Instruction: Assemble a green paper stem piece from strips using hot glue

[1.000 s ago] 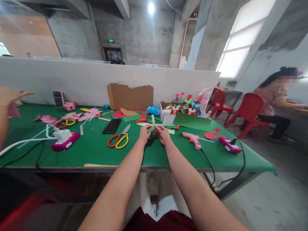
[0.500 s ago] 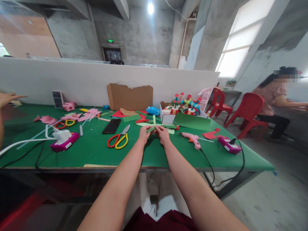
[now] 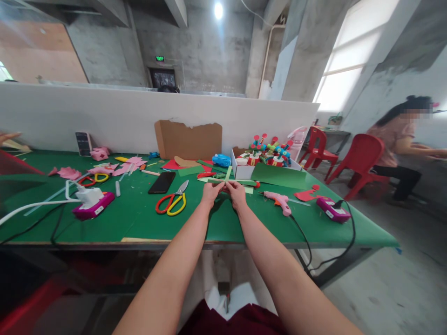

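Left hand [image 3: 211, 190] and right hand [image 3: 237, 192] are pinching a flat pale-green paper strip [image 3: 228, 173]; its long axis is pointing forward, slightly rightward

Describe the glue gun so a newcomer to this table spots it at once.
On the green table, look right of the person's right hand. The glue gun lies there, set apart from the nearby purple power strip by its pink, pistol-shaped body.

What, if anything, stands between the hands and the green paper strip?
Nothing visible: left hand and right hand both grip the green paper strip. The scissors lie to the left, the glue gun to the right.
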### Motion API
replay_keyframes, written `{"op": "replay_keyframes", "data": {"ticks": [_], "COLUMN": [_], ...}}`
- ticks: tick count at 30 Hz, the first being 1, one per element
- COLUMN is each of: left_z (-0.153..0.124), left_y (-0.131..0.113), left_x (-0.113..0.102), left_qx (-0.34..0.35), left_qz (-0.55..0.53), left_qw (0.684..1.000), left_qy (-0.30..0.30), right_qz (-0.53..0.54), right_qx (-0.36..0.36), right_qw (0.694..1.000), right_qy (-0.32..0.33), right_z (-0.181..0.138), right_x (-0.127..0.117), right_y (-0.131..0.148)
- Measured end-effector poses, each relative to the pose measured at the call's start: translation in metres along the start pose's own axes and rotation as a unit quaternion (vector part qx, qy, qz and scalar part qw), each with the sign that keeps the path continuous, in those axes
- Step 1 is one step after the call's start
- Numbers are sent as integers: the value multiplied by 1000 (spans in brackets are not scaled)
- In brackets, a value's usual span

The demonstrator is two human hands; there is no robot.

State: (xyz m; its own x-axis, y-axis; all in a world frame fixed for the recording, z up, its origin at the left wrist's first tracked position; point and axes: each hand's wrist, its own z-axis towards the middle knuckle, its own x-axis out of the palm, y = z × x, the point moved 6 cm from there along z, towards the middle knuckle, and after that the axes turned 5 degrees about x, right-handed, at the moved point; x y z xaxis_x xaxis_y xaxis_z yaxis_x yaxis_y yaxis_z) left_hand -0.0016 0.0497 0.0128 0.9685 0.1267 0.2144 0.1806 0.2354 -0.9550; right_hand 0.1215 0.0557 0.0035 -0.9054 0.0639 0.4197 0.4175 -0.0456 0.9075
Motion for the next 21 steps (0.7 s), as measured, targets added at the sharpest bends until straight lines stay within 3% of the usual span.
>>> {"op": "replay_keyframes", "data": {"ticks": [7,15,21], "left_z": [3,2,6], "left_y": [-1,1,1], "left_x": [-9,-7,-12], "left_qx": [18,14,52], "left_qz": [40,75,104], "left_qw": [998,996,992], "left_qy": [-45,-40,-55], "right_qz": [26,-12,-16], "right_qx": [55,40,48], "right_qw": [997,999,999], "right_qy": [44,21,10], "right_z": [-3,-4,-3], "right_x": [6,3,1], "right_y": [-3,-1,-2]}}
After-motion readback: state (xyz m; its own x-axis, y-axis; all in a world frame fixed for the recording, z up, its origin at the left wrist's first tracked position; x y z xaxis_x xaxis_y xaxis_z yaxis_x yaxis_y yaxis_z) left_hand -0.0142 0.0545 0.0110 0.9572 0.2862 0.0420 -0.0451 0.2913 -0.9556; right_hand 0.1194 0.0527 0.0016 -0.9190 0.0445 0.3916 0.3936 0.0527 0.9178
